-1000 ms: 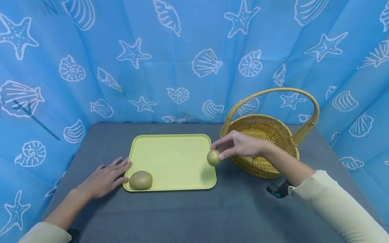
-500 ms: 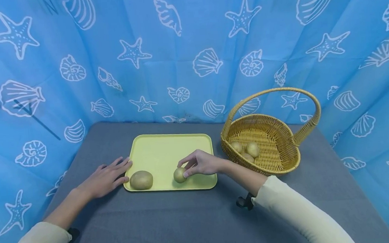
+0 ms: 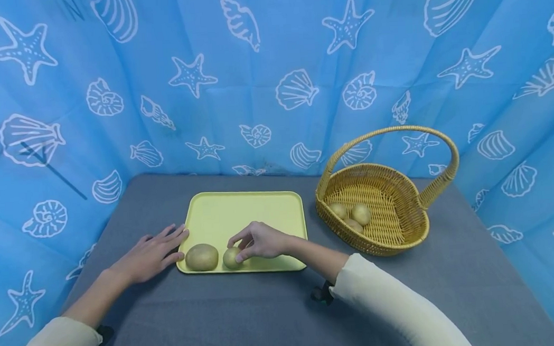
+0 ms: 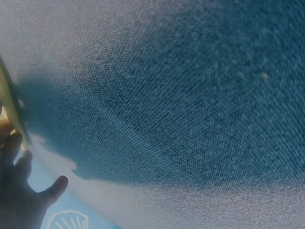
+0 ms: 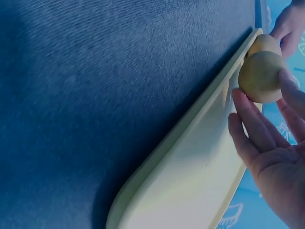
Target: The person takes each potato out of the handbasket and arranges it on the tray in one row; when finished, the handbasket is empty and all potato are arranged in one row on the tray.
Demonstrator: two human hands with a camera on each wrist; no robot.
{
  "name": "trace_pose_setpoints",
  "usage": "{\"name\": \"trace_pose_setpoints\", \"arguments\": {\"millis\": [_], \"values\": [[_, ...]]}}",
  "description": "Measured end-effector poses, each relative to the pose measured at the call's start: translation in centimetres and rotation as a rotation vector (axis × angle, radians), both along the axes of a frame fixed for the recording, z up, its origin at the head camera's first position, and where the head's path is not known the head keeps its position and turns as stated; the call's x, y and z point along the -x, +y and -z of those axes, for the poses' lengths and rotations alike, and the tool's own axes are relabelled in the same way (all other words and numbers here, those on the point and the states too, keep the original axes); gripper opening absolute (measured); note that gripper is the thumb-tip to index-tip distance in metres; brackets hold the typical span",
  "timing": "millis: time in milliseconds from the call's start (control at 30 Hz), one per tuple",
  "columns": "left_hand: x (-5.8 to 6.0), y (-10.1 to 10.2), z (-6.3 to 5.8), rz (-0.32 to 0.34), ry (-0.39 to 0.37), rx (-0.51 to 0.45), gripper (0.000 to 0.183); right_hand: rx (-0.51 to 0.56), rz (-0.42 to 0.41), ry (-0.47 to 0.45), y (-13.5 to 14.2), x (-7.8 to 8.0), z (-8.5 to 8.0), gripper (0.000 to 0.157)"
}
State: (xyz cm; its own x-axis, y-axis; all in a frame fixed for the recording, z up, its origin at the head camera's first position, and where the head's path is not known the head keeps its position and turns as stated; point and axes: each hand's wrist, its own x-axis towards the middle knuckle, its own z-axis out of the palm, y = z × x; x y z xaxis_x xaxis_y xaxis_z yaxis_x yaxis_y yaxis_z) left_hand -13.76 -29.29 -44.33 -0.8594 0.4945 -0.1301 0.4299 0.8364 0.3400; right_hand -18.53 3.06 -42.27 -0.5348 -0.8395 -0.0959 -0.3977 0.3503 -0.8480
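My right hand pinches a small, round, yellow-brown potato between thumb and fingers, low over the front of the yellow tray. Just left of it a larger oval potato lies in the tray's front left corner. In the right wrist view the held potato partly hides the larger potato behind it. My left hand lies with fingers extended at the tray's left edge, its fingertips on the rim. The left wrist view catches that hand as a dark shape beside the tray rim.
Right of the tray stands a wicker basket with a tall arched handle. Several small round potatoes sit in its left side. Grey cloth covers the table, and a blue shell-patterned curtain hangs around the back and sides.
My right hand has carried the small potato leftward from beside the basket, across and down over the tray, close to the larger potato. The left hand has stayed in place.
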Motion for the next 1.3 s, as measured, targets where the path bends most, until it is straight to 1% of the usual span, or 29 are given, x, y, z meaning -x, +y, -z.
{"name": "trace_pose_setpoints", "arguments": {"millis": [100,300,467,600,800,933,1033,1133,1300], "values": [[-0.1,0.0,0.0,-0.003,-0.003,-0.004,0.067,-0.018,0.022,0.024,-0.6,-0.4,0.1,0.035],[0.0,-0.1,0.0,-0.001,0.001,0.001,0.067,-0.054,0.062,0.029,-1.3,-0.9,0.2,0.041],[0.0,-0.2,0.2,-0.001,0.005,-0.004,0.066,-0.072,0.053,0.036,-1.1,-0.9,-0.1,0.041],[0.0,-0.2,0.2,0.003,0.008,-0.008,0.065,-0.097,0.029,0.063,-0.2,-1.2,-1.1,0.045],[0.0,-0.1,0.0,0.010,0.009,-0.003,0.065,-0.138,-0.038,0.108,3.2,-1.8,-3.8,0.048],[-0.1,-0.1,-0.1,0.009,0.013,0.000,0.065,-0.178,-0.040,0.149,6.2,-1.7,-6.0,0.049],[-0.1,-0.1,-0.2,0.013,0.017,0.005,0.065,-0.200,-0.013,0.202,8.7,-1.5,-7.4,0.050],[-0.1,-0.1,-0.1,0.014,0.012,0.006,0.065,-0.225,0.028,0.246,11.4,-1.2,-8.3,0.051],[-0.1,0.0,-0.1,0.013,0.006,0.004,0.066,-0.267,0.134,0.236,15.8,-0.5,-9.5,0.050]]}}
